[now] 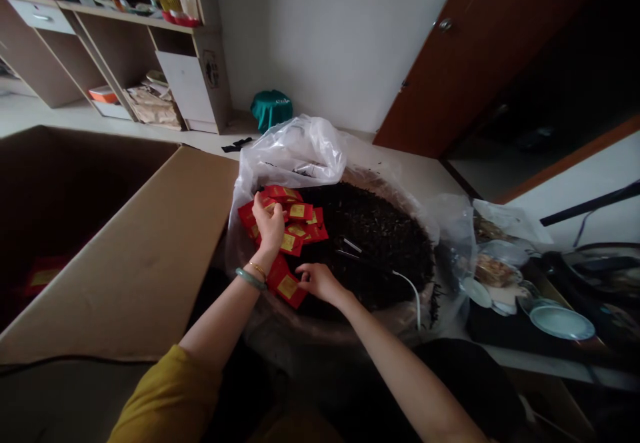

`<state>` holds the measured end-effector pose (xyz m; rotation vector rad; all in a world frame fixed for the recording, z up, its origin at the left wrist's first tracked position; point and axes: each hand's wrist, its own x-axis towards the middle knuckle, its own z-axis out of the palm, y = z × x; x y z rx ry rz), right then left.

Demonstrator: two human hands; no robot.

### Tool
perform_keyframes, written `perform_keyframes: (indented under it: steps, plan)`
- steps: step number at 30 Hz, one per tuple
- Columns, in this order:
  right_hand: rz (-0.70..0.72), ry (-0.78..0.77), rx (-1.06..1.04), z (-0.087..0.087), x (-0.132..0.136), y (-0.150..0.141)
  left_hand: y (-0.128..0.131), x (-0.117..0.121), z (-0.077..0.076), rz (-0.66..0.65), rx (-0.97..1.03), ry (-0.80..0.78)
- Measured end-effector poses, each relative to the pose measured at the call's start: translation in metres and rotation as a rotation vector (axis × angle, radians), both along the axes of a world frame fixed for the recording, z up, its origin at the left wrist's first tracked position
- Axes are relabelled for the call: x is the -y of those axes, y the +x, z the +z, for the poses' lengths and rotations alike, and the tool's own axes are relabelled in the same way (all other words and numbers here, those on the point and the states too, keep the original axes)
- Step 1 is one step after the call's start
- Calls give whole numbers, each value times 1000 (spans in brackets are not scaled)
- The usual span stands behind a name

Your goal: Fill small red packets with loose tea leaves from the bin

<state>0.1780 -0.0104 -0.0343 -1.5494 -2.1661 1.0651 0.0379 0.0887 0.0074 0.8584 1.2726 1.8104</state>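
Observation:
A wide round basket lined with clear plastic point(300, 150) holds a heap of dark loose tea leaves point(380, 230). Several small red packets with gold labels point(300, 220) lie piled on its left side. My left hand point(269, 224), with a green bangle and gold bracelet at the wrist, rests on that pile with fingers curled around some packets. My right hand point(320, 280) reaches in from below; its fingers touch a red packet point(289, 288) at the basket's near edge. A metal scoop or tongs point(350, 248) lies on the tea.
A large open cardboard box point(145, 256) stands to the left with a red packet point(43, 275) inside. Plates and bowls point(560, 320) crowd a table at right. Behind are wooden shelves point(125, 50), a green stool point(271, 108) and a brown door point(480, 50).

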Motion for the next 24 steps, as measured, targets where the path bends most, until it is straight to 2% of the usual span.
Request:
perform_keyframes:
  steps: [3,6,9,11,13,16,19,22,24]
  plan:
    - [-78,-126,-155,2,-4,12,1,6,7,2,-133,17]
    - [-261,-205,-403,6,-9,34,6,13,16,-185,-191,84]
    - [-459,-126,-640,9,-12,50,14,20,18,-409,-186,90]
    - [-498,-60,-687,9,-12,54,20,26,15,-632,-248,44]
    - [-509,53,-634,11,-12,54,23,30,11,-770,-420,7]
    - [-539,436,-436,20,-14,54,25,35,7,-776,-689,29]
    - [-410,783,-179,38,-20,58,26,37,6,-784,-789,67]
    - [-223,893,-8,51,-25,61,27,37,5,-785,-786,78]
    - [-195,912,33,52,-27,62,29,37,3,-779,-754,75]
